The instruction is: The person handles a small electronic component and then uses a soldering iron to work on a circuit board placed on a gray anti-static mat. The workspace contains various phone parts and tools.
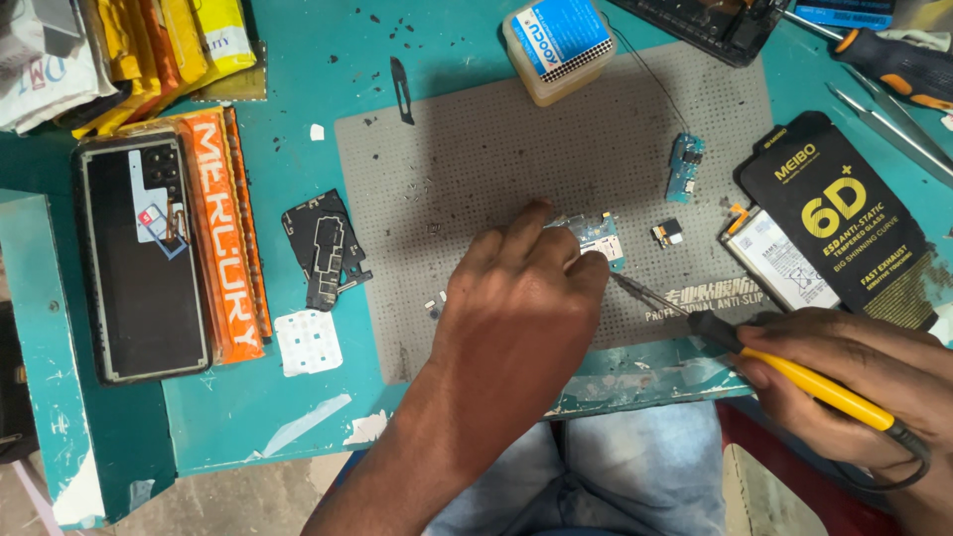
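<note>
My left hand point(521, 298) rests on the grey perforated work mat point(516, 149), its fingertips pressing down a small blue-green circuit board point(604, 236). My right hand point(854, 382) grips a yellow-handled soldering iron point(794, 375) at the front right. The iron's metal tip point(635, 290) points left, just below the board and close to my left fingers. A smaller blue circuit board point(684, 167) and a tiny black-and-white part point(668, 232) lie on the mat to the right of the held board.
A phone body point(142, 256) lies back-open at the left beside an orange packet point(223, 233). A black inner cover point(323, 248), a white pad point(308, 342), a plastic jar point(558, 45), a battery point(779, 260), a black glass-protector packet point(849, 218), a screwdriver point(898, 62) and tweezers point(893, 129) surround the mat.
</note>
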